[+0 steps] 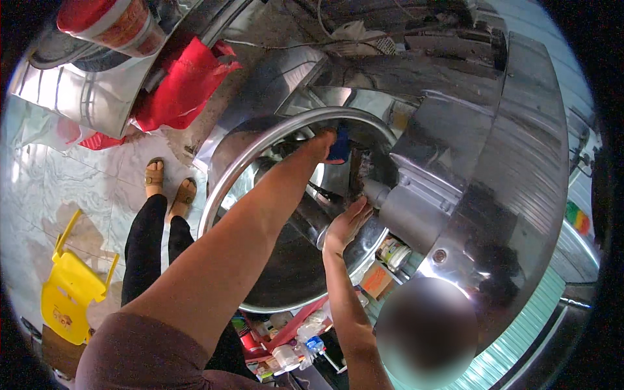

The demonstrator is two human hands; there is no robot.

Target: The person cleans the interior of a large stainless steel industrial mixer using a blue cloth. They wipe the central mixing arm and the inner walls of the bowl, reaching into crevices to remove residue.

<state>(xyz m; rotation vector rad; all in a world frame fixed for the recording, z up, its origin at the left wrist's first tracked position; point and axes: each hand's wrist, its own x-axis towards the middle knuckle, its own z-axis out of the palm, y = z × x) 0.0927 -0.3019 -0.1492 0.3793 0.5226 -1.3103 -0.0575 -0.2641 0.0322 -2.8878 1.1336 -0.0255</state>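
Observation:
A large stainless-steel machine bowl [222,187] with a rolled rim lies before me. My left hand [322,145] reaches deep inside it, its fingers around a blue cloth or sponge [340,145]. Nearer to me, my right hand [347,223] is stretched out flat within the bowl and holds nothing that I can see. Its fingertips are close to the metal shaft end [375,193] of the machine head [414,214]; whether they touch is unclear. A metal cylinder [307,219] runs across the bowl's inside between my hands. My left forearm hides part of the rim and the interior.
The machine's broad steel housing [526,161] fills the right side. Below the bowl are a cardboard box [376,281], a tub [394,254] and plastic packaging [312,331]. A yellow chair [70,292] stands on the tiled floor [97,180]. A red bag [180,87] hangs at upper left.

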